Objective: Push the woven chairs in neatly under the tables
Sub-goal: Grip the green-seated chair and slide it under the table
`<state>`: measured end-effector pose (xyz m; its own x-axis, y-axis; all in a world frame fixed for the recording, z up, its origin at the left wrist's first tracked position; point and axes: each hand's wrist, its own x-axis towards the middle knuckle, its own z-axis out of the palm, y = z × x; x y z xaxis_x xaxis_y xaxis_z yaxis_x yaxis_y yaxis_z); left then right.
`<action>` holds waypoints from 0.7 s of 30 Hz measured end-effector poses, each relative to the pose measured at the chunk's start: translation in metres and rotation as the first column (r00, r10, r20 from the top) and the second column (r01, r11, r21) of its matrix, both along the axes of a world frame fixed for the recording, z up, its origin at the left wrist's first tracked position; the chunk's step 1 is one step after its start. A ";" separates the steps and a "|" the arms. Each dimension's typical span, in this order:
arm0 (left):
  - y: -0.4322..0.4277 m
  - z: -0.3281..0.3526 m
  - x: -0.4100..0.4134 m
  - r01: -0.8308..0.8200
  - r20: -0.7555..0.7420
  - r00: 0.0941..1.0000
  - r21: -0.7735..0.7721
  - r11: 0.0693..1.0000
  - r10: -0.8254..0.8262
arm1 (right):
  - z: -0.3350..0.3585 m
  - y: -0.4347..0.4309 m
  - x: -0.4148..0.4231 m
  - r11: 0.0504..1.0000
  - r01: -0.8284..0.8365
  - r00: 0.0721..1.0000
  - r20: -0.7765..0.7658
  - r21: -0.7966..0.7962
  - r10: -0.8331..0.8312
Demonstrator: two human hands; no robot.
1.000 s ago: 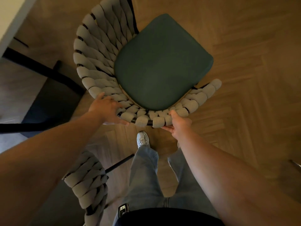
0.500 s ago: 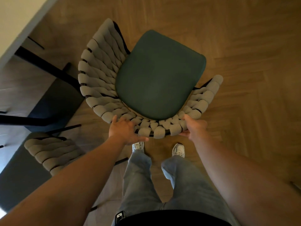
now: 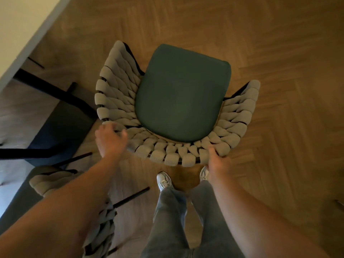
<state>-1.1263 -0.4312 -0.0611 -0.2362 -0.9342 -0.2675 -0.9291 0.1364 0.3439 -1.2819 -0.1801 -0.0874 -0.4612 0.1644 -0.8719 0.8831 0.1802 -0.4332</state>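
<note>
A woven chair (image 3: 178, 94) with a dark green seat cushion and a thick grey braided backrest stands on the floor in front of me, its seat pointing away. My left hand (image 3: 110, 140) sits at the left rear of the braided rim, blurred, fingers curled against it. My right hand (image 3: 217, 162) grips the right rear of the rim, thumb on top. A white table (image 3: 20, 32) runs along the upper left, and the chair stands to its right, not under it.
The table's black frame and legs (image 3: 55, 94) stand just left of the chair. A second woven chair (image 3: 50, 179) is at lower left under my left arm, its thin black legs (image 3: 130, 197) sticking out. My feet stand right behind the chair on herringbone wood floor (image 3: 279, 53).
The chair has turned and slid right, away from the table. My left hand moved along the rim, my right hand kept its hold, and my feet stepped closer behind it.
</note>
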 end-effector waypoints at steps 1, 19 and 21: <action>-0.018 -0.001 0.007 -0.119 -0.004 0.993 0.019 0.993 0.119 | -0.004 -0.006 0.015 0.998 0.043 0.999 0.029 -0.035 -0.042; -0.035 -0.020 0.018 -0.340 -0.200 0.692 0.757 0.558 0.694 | -0.018 -0.038 0.034 0.973 0.212 0.975 0.082 -0.092 -0.204; -0.020 -0.019 0.021 -0.385 -0.194 0.648 0.751 0.536 0.737 | -0.017 -0.033 0.022 0.982 0.157 0.986 0.071 -0.105 -0.150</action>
